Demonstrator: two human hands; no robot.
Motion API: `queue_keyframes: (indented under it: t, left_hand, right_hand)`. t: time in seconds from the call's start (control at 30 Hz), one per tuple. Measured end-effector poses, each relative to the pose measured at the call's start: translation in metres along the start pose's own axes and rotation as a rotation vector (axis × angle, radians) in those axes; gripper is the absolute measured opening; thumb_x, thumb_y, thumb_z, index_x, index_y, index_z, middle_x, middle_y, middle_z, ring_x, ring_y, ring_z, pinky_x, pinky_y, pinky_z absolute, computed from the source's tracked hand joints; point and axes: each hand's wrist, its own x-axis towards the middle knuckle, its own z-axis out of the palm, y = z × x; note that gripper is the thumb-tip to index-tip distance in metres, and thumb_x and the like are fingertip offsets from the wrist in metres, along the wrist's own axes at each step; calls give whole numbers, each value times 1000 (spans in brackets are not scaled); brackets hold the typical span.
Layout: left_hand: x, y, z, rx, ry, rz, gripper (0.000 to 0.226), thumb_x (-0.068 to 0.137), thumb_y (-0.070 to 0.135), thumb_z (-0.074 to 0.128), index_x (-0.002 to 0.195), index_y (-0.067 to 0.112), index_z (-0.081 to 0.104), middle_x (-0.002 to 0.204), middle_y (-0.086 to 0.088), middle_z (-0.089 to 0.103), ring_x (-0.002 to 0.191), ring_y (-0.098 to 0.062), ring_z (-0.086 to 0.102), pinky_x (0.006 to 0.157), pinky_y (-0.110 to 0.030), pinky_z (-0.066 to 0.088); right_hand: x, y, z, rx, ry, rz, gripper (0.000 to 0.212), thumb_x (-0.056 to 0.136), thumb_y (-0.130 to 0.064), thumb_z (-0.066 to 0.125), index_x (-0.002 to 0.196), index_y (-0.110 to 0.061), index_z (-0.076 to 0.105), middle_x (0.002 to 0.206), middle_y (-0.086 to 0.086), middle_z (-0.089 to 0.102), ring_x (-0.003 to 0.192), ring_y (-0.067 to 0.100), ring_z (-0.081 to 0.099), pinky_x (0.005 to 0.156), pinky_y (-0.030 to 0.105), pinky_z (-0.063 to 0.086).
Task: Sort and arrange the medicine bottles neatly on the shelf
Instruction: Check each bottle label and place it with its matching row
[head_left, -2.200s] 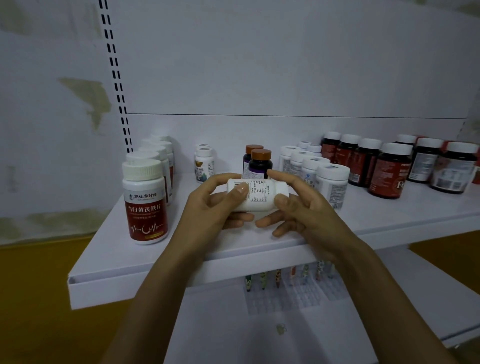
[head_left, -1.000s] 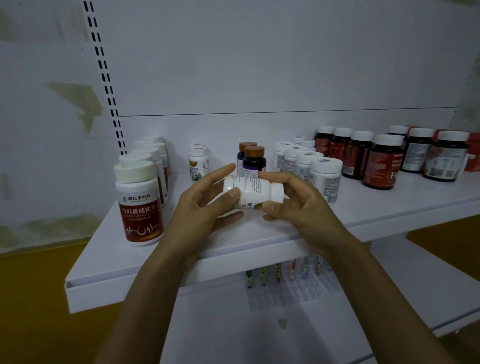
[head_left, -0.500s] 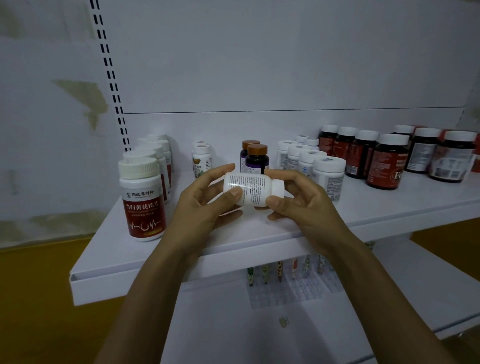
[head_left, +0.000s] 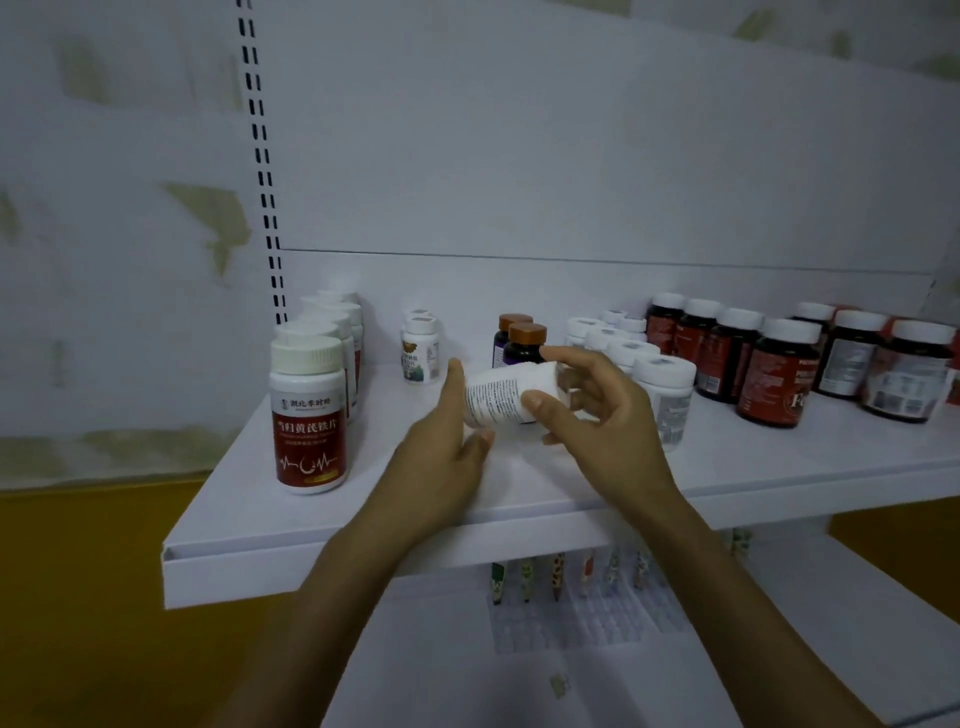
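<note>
Over the shelf, near its front edge: right hand wrapped round the white bottle, left hand merely propping its base, fingers near straight. Lying sideways in a light grip, so could slip, drop, and skittle the white-capped row just behind.

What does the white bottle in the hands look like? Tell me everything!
The white bottle looks like smooth plastic, with a label full of tiny dark print too blurry to read. It lies on its side, its cap end to the right and tipped slightly up, held over the shelf. The right hand pinches it near the cap, thumb in front and fingers over the top. The left hand rests its thumb against the bottom end.
</note>
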Motion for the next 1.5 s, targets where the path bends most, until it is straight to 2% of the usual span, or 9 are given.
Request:
queue_keyframes:
  t: [0.1,0.23,0.3,0.4,0.7,0.93,1.1,1.37,1.5]
  left_hand:
    - [3,-4,-1,284,41,-58,83,97,36,46,150,21,-16,119,-11,60,88,-20,57,72,-28,42]
    - [-1,-8,1,585,-69,-141,61,100,45,33,149,14,16,140,-11,46,125,-25,46,93,-37,41]
    - [-3,-9,2,645,-83,-105,44,100,47,29,123,15,50,122,-7,56,115,-24,52,82,-35,40]
    - [-4,-11,3,627,-55,-67,42,99,47,28,92,15,56,99,-3,56,95,-21,55,69,-31,35]
    - [-4,-9,3,615,20,-125,38,98,48,31,107,17,52,101,-2,60,84,-17,51,68,-30,35]
    - [-3,-8,3,599,49,-148,39,98,49,33,116,17,43,102,-2,61,80,-17,47,68,-30,35]
    - [-3,-11,5,577,60,-122,59,96,52,35,143,21,20,112,-4,61,101,-21,58,71,-30,36]
    - [-3,-11,4,493,57,-125,74,93,55,40,149,23,4,109,-3,61,97,-20,59,72,-30,41]
    - [-3,-11,0,371,29,-131,80,91,54,48,150,25,2,128,-2,56,111,-20,56,84,-32,44]
  right_hand:
    - [27,-24,9,-288,-55,-176,37,82,-23,74,117,-23,63,107,-16,64,92,-6,59,77,13,50]
    - [71,-60,37,-715,-186,-294,40,84,-38,67,122,-30,59,112,-10,66,92,11,61,76,26,45]
    - [96,-68,53,-821,-318,-253,40,85,-39,65,122,-28,59,116,-7,64,95,14,56,74,26,39]
    - [127,-60,75,-878,-499,-96,40,82,-37,69,116,-18,61,118,0,59,87,15,57,68,31,46]
    - [156,-8,101,-948,-714,212,35,84,-33,70,99,-4,57,96,16,67,75,28,70,65,34,60]
    - [193,-4,112,-900,-558,189,40,86,-36,67,72,-6,47,88,17,61,84,33,68,74,40,59]
    - [197,16,133,-995,-566,235,47,82,-50,68,82,-6,51,79,9,59,75,28,62,67,35,55]
    - [200,26,131,-913,-393,184,24,76,-20,66,66,-12,46,82,8,61,63,21,57,50,23,42]
    - [189,-11,106,-785,-222,17,32,79,-21,64,107,-8,56,99,7,57,87,24,56,72,32,49]
